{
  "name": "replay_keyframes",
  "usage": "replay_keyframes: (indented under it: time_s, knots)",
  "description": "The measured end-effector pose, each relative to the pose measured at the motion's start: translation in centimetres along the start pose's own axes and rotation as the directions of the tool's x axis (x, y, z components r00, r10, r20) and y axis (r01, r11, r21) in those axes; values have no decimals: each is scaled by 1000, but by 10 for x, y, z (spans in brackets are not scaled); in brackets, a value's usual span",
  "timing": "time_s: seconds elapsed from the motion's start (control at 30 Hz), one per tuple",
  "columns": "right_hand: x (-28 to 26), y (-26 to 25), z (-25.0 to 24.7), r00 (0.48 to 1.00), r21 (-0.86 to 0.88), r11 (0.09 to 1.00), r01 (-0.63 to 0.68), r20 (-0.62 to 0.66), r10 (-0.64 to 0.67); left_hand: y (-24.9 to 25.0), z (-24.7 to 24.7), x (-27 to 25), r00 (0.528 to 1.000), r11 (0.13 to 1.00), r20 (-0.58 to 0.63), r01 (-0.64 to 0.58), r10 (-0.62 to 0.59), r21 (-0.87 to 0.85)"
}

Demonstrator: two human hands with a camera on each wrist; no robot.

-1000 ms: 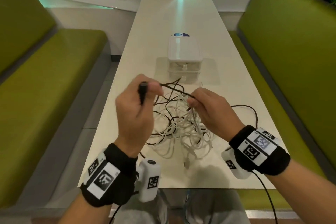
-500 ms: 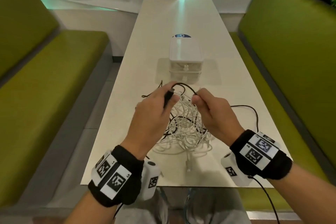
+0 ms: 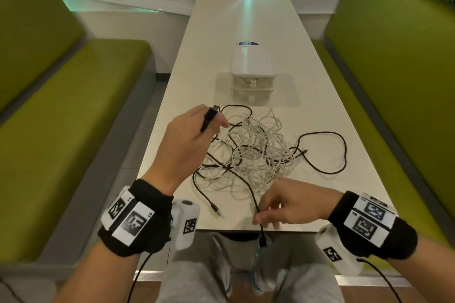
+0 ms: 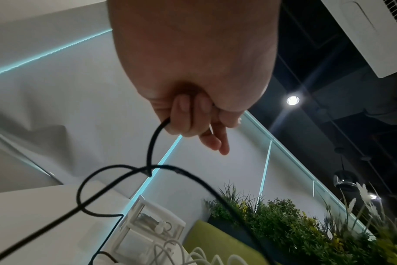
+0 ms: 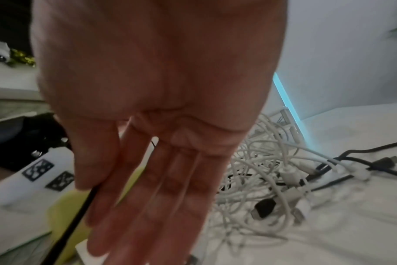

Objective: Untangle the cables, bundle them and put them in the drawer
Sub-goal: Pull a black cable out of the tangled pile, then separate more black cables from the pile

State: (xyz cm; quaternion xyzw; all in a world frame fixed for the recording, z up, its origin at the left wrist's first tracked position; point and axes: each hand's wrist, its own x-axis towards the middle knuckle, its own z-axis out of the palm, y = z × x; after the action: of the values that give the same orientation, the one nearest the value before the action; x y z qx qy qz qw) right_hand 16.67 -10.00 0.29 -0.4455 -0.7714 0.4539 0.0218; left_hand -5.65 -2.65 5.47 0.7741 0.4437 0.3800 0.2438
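Note:
A tangle of white cables [image 3: 253, 152] threaded with black ones lies mid-table. My left hand [image 3: 212, 118] is raised at the heap's left and grips a black cable's plug [image 3: 209, 117]; in the left wrist view its fingers [image 4: 181, 116] curl round the black cable [image 4: 151, 148]. My right hand [image 3: 258, 214] is at the table's near edge and pinches a black cable [image 3: 246, 184] between thumb and fingers, the cable's plug [image 3: 263, 241] dangling below the edge. The right wrist view shows that cable [image 5: 79, 211] running under the thumb. The white two-drawer box [image 3: 251, 74], both drawers closed, stands behind the heap.
A loose black plug end [image 3: 216, 210] lies near the front edge, between my hands. A black cable loop [image 3: 343, 152] spreads right of the heap. Green benches [image 3: 61, 118] flank the narrow white table [image 3: 246, 19]. Plants [image 4: 306, 224] stand beyond the right bench.
My right hand has drawn back from the heap's top to the near edge, pulling a black cable out with it. My left hand has shifted left, still holding the plug.

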Motion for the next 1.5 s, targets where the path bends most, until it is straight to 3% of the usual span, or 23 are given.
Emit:
replay_keyframes:
  time_s: [0.07, 0.13, 0.23, 0.33, 0.43, 0.47, 0.5, 0.57, 0.63, 0.67, 0.73, 0.8, 0.87, 1.0, 1.1, 1.23, 1.33, 1.4, 1.5]
  knots:
    - [0, 1, 9, 992, -147, 987, -63, 99, 78, 3, 1, -3, 1000, 999, 8, 20, -19, -47]
    - [0, 5, 15, 971, -329, 930, -162, 116, 210, 7, 2, -6, 999, 993, 21, 28, -26, -117]
    - [0, 9, 8, 945, -495, 814, -304, -47, 324, 14, 2, -10, 999, 960, 34, 42, -34, -276]
    - [11, -3, -9, 938, -394, 863, -317, -263, 224, 21, 0, -12, 999, 917, 30, 45, -36, -397]
    - [34, -30, -21, 849, -317, 908, -272, -523, 72, 24, -5, -11, 999, 867, 17, 43, -40, -496]
    - [42, -40, -24, 832, -285, 933, -217, -555, 24, 25, -6, -9, 999, 852, 8, 38, -40, -522]
    - [51, -49, -26, 848, -244, 958, -150, -529, -1, 26, -9, -8, 999, 839, -4, 30, -38, -543]
    - [68, -63, -27, 930, -95, 994, -57, -366, 18, 28, -11, -6, 999, 821, -24, 15, -35, -571]
    - [81, -71, -23, 969, 164, 986, 13, -247, 28, 28, -13, -7, 999, 819, -34, 10, -36, -574]
    - [83, -76, -22, 969, 355, 932, 77, -248, 14, 29, -14, -7, 999, 821, -34, 9, -35, -570]
    - [80, -83, -21, 961, 663, 726, 181, -277, 13, 27, -16, -10, 999, 830, -39, 6, -33, -557]
    - [76, -85, -23, 957, 760, 607, 232, -292, -1, 24, -16, -13, 998, 836, -41, 15, -45, -549]
    - [71, -84, -26, 948, 739, 622, 258, -318, -16, 22, -15, -14, 997, 836, -26, 47, -72, -547]
    - [66, -78, -29, 888, 547, 778, 310, -459, -32, 22, -16, -10, 997, 874, -45, 28, -56, -484]
    - [58, -75, -31, 892, 557, 780, 285, -452, -3, 23, -26, -3, 995, 883, -91, -11, -36, -470]
    - [48, -74, -27, 860, 318, 918, 238, -508, -47, 19, -41, 7, 989, 916, -148, -54, -6, -397]
    - [37, -63, -28, 832, 328, 916, 233, -555, -13, 16, -57, 14, 977, 932, -211, -78, 1, -354]
    - [26, -56, -30, 886, 308, 925, 223, -460, -61, 16, -65, 17, 966, 933, -257, -84, -10, -350]
    - [14, -53, -21, 978, 253, 952, 170, -166, -130, 25, -69, 20, 957, 929, -289, -127, 23, -347]
